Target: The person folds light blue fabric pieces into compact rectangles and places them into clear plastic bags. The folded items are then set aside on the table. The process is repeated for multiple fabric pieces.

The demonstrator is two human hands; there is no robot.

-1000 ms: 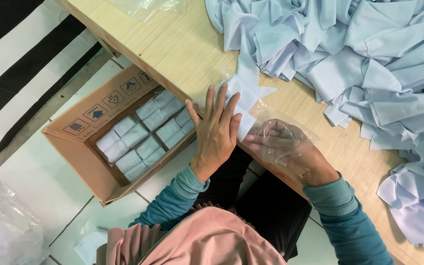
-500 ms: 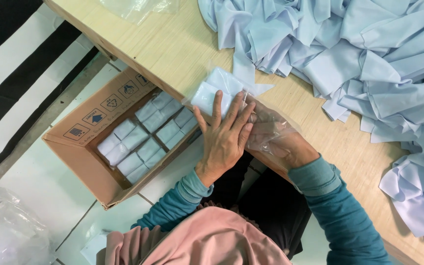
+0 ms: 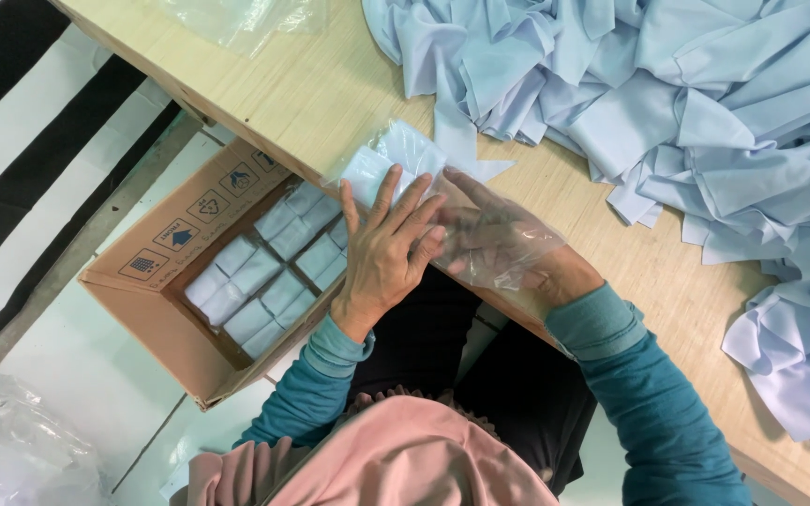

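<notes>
My left hand (image 3: 388, 245) lies flat with spread fingers on a folded light-blue cloth (image 3: 379, 170) at the near edge of the wooden table (image 3: 311, 84). The cloth sits partly inside a clear plastic bag (image 3: 508, 245). My right hand (image 3: 489, 239) is inside that bag, fingers pointing toward the folded cloth. Both sleeves are teal.
An open cardboard box (image 3: 157, 309) on the floor at left holds several bagged folded cloths (image 3: 264, 272). A large heap of loose light-blue fabric (image 3: 686, 103) covers the table's far right side. More clear plastic (image 3: 236, 17) lies at the table's top; a plastic sack (image 3: 11, 450) sits bottom left.
The folded cloth has shifted left along the table edge, further out from the bag. My left hand followed it and flattened on top; my right hand stays in the bag.
</notes>
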